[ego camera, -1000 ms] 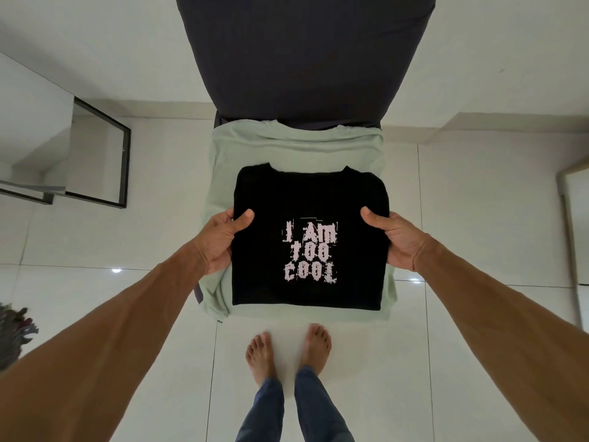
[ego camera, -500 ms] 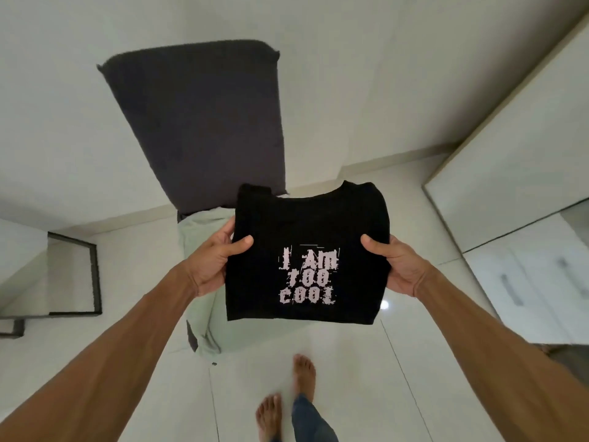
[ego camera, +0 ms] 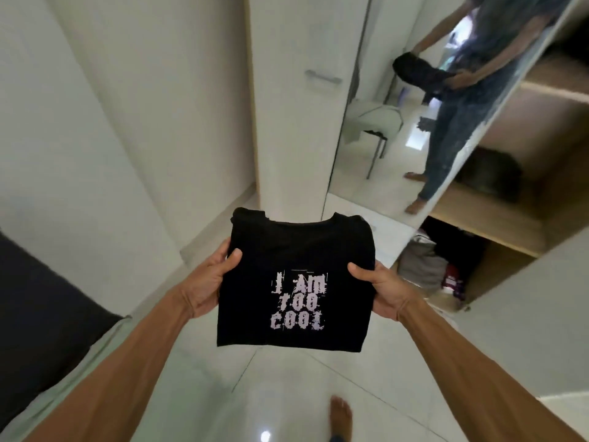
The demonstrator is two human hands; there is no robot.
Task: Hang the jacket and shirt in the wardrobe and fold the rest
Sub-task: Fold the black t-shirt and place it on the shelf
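A folded black T-shirt [ego camera: 296, 282] with pale "I AM TOO COOL" lettering is held flat in the air in front of me. My left hand [ego camera: 212, 282] grips its left edge, thumb on top. My right hand [ego camera: 379, 290] grips its right edge the same way. Ahead to the right stands the open wardrobe [ego camera: 522, 199] with wooden shelves; a dark bundle [ego camera: 490, 177] lies on one shelf and more clothes [ego camera: 427, 266] sit in the bottom compartment.
A mirrored wardrobe door [ego camera: 414, 122] reflects a person, the chair and the floor. A closed white door with a handle [ego camera: 323, 78] is beside it. The dark chair with a pale green garment [ego camera: 35, 406] is at lower left. Glossy white tiles [ego camera: 287, 393] underfoot.
I lifted the folded T-shirt off the green garment on the chair and turned right with it toward the wardrobe. Both hands keep the same grip.
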